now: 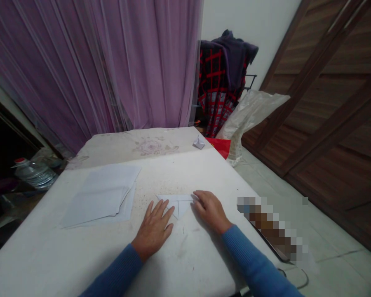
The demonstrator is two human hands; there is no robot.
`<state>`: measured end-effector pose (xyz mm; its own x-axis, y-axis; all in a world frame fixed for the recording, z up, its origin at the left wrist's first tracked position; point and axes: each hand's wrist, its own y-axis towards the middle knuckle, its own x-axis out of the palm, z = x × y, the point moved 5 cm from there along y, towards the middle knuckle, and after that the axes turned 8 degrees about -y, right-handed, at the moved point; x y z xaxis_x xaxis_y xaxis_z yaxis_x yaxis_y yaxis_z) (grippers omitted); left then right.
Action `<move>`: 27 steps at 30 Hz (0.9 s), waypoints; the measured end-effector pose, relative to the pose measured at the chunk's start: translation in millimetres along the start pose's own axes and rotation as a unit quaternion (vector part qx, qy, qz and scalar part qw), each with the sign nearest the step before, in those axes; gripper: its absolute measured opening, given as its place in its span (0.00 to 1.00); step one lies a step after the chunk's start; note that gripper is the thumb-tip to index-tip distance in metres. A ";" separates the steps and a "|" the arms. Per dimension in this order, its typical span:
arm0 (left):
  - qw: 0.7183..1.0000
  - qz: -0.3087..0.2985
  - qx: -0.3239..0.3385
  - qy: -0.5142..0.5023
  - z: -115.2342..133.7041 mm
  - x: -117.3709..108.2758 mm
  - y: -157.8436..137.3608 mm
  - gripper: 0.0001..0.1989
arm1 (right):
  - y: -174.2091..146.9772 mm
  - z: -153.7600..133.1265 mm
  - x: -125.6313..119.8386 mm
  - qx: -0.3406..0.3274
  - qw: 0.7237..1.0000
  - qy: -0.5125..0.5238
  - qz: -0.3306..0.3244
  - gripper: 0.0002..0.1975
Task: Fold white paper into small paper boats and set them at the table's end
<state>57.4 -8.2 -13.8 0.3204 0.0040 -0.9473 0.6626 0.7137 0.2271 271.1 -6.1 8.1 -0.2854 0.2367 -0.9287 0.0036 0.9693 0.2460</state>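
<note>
A folded piece of white paper (179, 205) lies flat on the table between my two hands, its long straight edge away from me and its point toward me. Fingers spread, my left hand (154, 227) rests over its left part, fingertips on the paper. My right hand (212, 211) is at its right end, thumb and curled fingers closed on the paper's right corner, which they partly hide. To the left lies a stack of white paper sheets (100, 196), slightly fanned out.
A small folded paper piece (199, 142) sits near the table's far right corner. The table (173, 268) has a white cover. At its right edge is a blurred-out flat object (272, 235). A red bag (221, 146), a plastic bag (250, 113) and a water bottle (34, 173) stand beyond the table.
</note>
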 end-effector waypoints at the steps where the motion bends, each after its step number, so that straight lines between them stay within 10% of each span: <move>1: 1.000 0.010 -0.022 -0.016 0.4 -2.8 -0.9 0.22 | 10.3 2.7 0.5 0.014 1.000 -0.013 -0.023 0.16; 10: 0.988 0.047 -0.130 -0.073 0.8 -13.2 3.0 0.18 | 42.1 -19.6 2.7 -0.026 0.986 -0.054 -0.154 0.08; 17: 0.966 0.083 -0.173 -0.176 -9.0 -13.7 9.6 0.16 | 15.1 -19.2 0.5 0.035 0.991 0.086 -0.100 0.03; 27: 0.823 0.081 -0.239 -0.509 3.1 2.2 42.9 0.30 | -25.3 -63.4 -27.8 -0.012 0.987 0.097 0.130 0.11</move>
<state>88.7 20.3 -5.5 0.9403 -0.2894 -0.1791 0.2917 0.9564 -0.0137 218.2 -41.5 45.3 -0.4563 0.4578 -0.7630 0.0781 0.8748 0.4781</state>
